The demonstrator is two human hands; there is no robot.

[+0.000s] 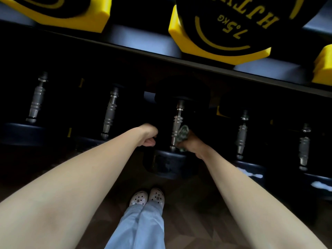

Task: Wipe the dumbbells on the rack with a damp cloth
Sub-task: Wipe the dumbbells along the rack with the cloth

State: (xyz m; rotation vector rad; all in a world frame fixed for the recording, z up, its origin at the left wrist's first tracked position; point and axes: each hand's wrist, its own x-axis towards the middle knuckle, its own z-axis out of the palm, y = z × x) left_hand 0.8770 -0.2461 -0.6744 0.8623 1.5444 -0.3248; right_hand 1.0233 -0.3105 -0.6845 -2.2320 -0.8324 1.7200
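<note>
As right hand (190,143) grips cloth (182,136), it touches dumbbell (176,124).

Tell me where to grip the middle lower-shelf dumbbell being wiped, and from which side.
Probably grip the ribbed steel handle at its middle, coming from the left. It lies bare between its black heads, which look too broad to hold, and the right hand with the cloth crowds its right side.
</note>
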